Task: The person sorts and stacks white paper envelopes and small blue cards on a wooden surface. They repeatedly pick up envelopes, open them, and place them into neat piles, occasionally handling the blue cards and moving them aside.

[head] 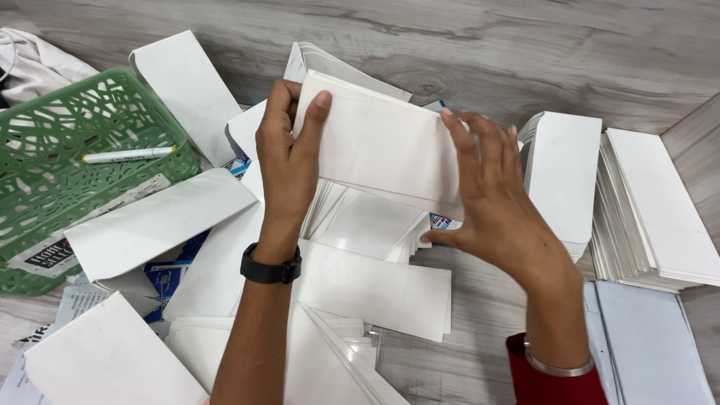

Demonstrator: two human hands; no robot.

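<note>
item: white envelope (pixel 379 146), clamped in our left hand (pixel 289 161) and right hand (pixel 491 199).
risk: we judge loose grip drops it into the heap (pixel 360 300).

The held envelope (pixel 379 146) hangs over a loose heap of envelopes (pixel 360 285) on the floor (pixel 525 52), left hand (pixel 289 161) at its nine o'clock, right hand (pixel 495 202) at three. A basket (pixel 45 187) at nine o'clock holds a marker (pixel 127 155). Two stacks (pixel 562 176) lie at three o'clock.
</note>
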